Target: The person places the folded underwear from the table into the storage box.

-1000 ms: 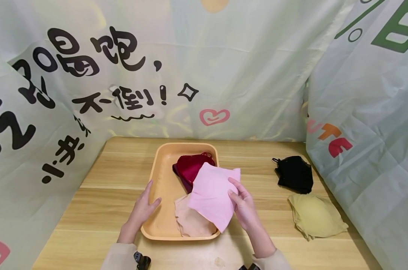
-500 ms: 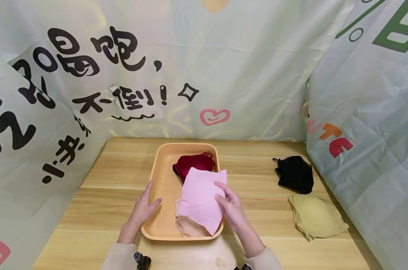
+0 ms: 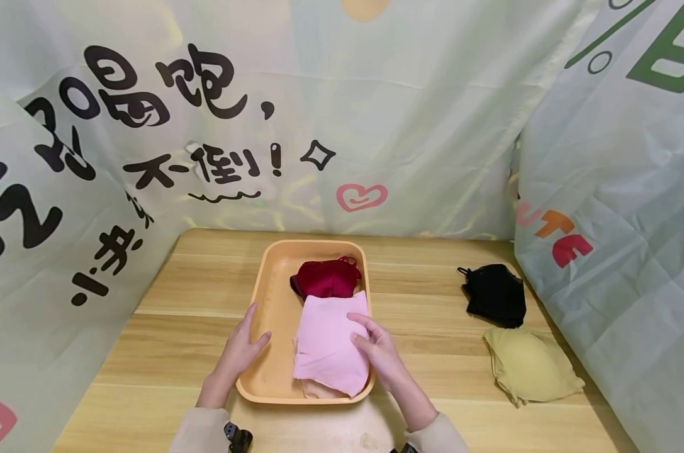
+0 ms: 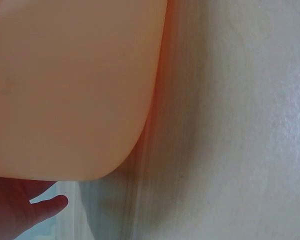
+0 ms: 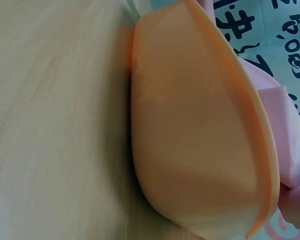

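In the head view, an orange tray [image 3: 276,302] sits on the wooden table. My left hand [image 3: 242,346] rests at its left rim, fingers straight along the outside and thumb reaching over the inside. A folded pink garment [image 3: 327,336] lies in the tray's right front part, its right edge pinched between my right hand's [image 3: 381,352] thumb and fingers. Beneath it peeks the edge of a beige garment [image 3: 318,389]. Behind it lies a folded dark red bra [image 3: 327,278] with thin straps. The right wrist view catches the pink garment [image 5: 285,135] above the tray's wall [image 5: 200,125].
Outside the tray, a folded black bra [image 3: 494,294] lies on the table [image 3: 426,302] at the right, with a yellow bra [image 3: 531,365] in front of it. Printed cloth [image 3: 421,126] hangs as walls behind and at both sides.
My right hand has moved left and down with the pink garment, which now lies flat inside the tray over most of the beige one. The left hand has stayed at the rim.
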A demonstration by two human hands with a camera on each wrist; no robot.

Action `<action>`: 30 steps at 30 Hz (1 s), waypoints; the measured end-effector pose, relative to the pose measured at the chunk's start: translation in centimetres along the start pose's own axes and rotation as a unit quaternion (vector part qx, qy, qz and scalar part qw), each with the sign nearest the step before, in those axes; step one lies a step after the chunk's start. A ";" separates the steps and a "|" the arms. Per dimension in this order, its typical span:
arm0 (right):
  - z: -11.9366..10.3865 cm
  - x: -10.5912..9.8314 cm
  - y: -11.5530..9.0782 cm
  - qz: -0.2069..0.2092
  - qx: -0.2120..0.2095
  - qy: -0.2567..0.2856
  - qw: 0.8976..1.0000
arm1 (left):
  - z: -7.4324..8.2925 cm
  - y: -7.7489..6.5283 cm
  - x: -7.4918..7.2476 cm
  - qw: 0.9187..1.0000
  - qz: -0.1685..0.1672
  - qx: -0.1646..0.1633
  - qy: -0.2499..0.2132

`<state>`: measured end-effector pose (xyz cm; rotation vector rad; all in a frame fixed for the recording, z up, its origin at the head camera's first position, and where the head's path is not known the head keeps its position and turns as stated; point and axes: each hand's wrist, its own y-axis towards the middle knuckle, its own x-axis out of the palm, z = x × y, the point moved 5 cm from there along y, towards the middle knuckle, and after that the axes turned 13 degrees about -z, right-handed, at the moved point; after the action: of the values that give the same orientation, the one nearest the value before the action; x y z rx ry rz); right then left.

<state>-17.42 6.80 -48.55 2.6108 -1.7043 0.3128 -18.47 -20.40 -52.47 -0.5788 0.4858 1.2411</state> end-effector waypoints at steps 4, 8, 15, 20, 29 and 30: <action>0.4 0.2 0.0 -0.020 0.004 -0.019 1.000 | 0.0 0.0 0.1 1.000 -0.001 -0.003 -0.002; 0.8 0.3 0.0 -0.046 0.006 -0.040 0.998 | 0.1 0.0 0.0 1.000 -0.002 -0.005 -0.002; 1.1 0.3 0.2 -0.071 0.007 -0.069 0.995 | 0.2 0.0 -0.1 1.000 -0.006 -0.008 -0.006; 1.1 0.5 0.4 -0.079 0.003 -0.084 0.993 | 0.2 -0.1 0.0 1.000 -0.007 -0.005 -0.002; 0.4 1.0 0.2 -0.057 -0.028 -0.166 0.984 | -0.1 0.0 0.0 1.000 -0.005 -0.011 -0.006; 0.3 1.1 0.2 -0.052 -0.033 -0.179 0.982 | -0.1 0.0 0.0 1.000 -0.003 -0.010 -0.003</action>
<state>-17.15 5.72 -48.73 2.8262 -1.6165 -0.2270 -18.51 -20.42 -52.52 -0.5920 0.4668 1.2427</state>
